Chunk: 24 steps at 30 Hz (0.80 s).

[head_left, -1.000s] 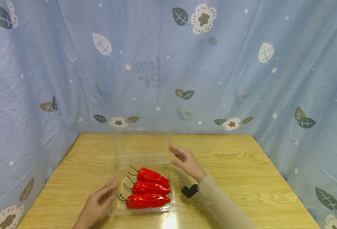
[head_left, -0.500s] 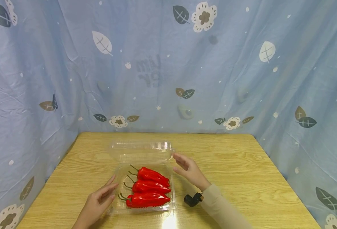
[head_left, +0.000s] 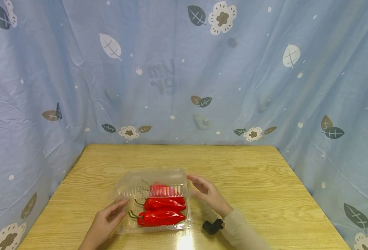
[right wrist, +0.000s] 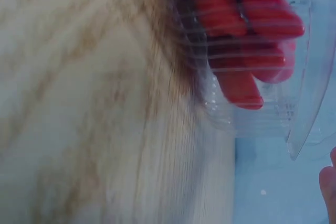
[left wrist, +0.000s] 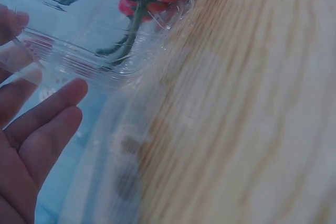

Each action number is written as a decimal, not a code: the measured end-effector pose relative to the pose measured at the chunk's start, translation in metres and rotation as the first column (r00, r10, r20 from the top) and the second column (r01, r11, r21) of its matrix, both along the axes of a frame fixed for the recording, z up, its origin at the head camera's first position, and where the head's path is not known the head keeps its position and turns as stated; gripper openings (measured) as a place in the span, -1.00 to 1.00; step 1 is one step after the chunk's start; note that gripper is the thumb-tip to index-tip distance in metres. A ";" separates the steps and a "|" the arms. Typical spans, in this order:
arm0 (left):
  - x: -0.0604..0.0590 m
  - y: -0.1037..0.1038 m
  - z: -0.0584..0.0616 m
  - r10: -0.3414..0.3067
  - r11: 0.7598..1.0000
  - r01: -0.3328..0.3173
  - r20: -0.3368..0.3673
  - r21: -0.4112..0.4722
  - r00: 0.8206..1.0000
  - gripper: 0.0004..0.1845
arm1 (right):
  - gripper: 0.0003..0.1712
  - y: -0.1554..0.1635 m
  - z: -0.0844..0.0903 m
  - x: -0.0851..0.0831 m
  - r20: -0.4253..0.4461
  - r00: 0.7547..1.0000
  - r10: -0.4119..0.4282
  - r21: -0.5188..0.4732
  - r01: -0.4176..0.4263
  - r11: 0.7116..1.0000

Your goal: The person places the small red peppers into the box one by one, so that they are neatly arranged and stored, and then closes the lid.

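Note:
A clear hinged plastic box (head_left: 171, 228) on the table holds several red peppers (head_left: 162, 218) with green stems. Its lid (head_left: 152, 175) tilts over the base and covers the rear pepper in the head view. My left hand (head_left: 105, 219) is at the box's left side, fingers spread and thumb apart. In the left wrist view, fingertips of that hand (left wrist: 39, 135) overlap the clear plastic near the pepper stems. Close by the lid's right edge, my right hand (head_left: 211, 195) has its fingers extended and thumb apart. Only a bit of it (right wrist: 328, 182) shows in the right wrist view.
The box stands on a wooden table (head_left: 249, 180). A blue patterned curtain (head_left: 171, 69) hangs behind and on both sides. A black curved device (head_left: 213, 226) sits by the right wrist, at the sleeve (head_left: 243, 231).
The lid has swung from upright at the back, forward and down over the rear peppers. My right hand has moved slightly toward me alongside it. The left hand has stayed about where it was.

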<state>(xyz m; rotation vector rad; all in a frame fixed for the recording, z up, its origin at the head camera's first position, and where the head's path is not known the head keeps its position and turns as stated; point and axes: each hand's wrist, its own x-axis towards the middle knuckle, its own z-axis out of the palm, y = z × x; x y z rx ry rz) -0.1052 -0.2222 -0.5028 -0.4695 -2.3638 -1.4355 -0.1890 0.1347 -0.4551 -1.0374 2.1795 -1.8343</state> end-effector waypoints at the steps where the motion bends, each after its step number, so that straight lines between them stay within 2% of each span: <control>1: 0.000 0.000 0.000 0.019 1.000 -0.018 0.009 -0.009 1.000 -0.69 | -0.46 0.000 -0.001 0.001 0.012 1.000 0.001 -0.004 -0.001 1.000; 3: 0.000 0.000 0.000 0.028 1.000 -0.028 0.008 -0.011 1.000 -0.69 | -0.47 0.001 -0.003 0.002 0.029 1.000 0.001 -0.003 -0.001 1.000; 5: 0.000 -0.002 0.000 0.000 1.000 0.000 0.000 0.001 1.000 -0.66 | -0.47 0.001 -0.004 0.004 0.057 0.998 0.001 0.009 -0.002 1.000; 9: -0.002 -0.007 0.001 -0.128 0.989 0.125 0.028 0.084 0.991 -0.56 | -0.47 0.003 -0.003 0.008 0.112 0.994 0.018 0.025 -0.021 0.999; 12: -0.002 -0.010 0.003 -0.192 0.969 0.172 0.102 0.174 0.976 -0.58 | -0.48 0.003 -0.001 0.011 0.103 0.994 0.041 0.042 -0.045 0.998; 14: -0.001 -0.011 0.006 -0.212 0.959 0.174 0.158 0.225 0.964 -0.58 | -0.47 0.003 -0.002 0.013 0.077 0.996 0.049 0.057 -0.054 0.997; 16: 0.000 -0.010 0.010 -0.197 0.956 0.137 0.220 0.259 0.955 -0.53 | -0.45 0.003 -0.005 0.014 0.022 0.999 0.041 0.093 -0.043 0.995; 18: 0.000 -0.010 0.013 -0.194 0.957 0.128 0.245 0.262 0.950 -0.50 | -0.42 0.004 -0.009 0.016 -0.023 0.999 0.031 0.141 -0.027 0.990; 20: 0.000 -0.010 0.015 -0.193 0.960 0.133 0.239 0.247 0.952 -0.51 | -0.35 0.004 -0.011 0.018 -0.066 0.998 0.016 0.203 -0.003 0.979; 24: 0.002 -0.009 0.014 -0.190 0.975 0.166 0.162 0.151 0.968 -0.53 | -0.19 0.004 -0.014 0.023 -0.126 0.992 0.021 0.326 0.022 0.945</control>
